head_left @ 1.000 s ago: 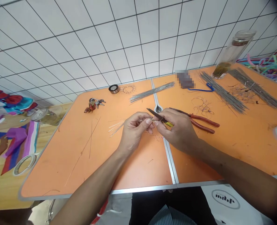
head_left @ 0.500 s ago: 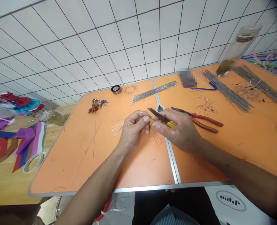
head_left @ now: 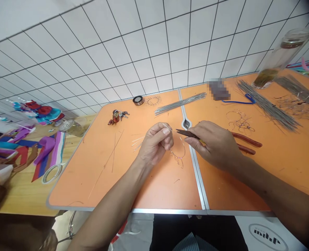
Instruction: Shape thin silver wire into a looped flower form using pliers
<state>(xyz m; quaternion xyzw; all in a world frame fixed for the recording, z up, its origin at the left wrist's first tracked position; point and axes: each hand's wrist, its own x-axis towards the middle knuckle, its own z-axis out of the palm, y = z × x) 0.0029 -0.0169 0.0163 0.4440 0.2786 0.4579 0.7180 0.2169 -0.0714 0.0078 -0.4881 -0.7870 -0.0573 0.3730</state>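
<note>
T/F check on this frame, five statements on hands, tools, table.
1. The left hand pinches a thin wire. True.
2. The right hand holds small pliers. True.
3. The red-handled pliers are in the left hand. False: they lie on the orange table, behind the right hand.
4. The keys hang on the wall. False: they lie on the table.
5. The glass jar stands at the far right of the table. True.

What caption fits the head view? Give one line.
Left hand pinches thin wire; right hand holds small pliers over orange table.
</note>
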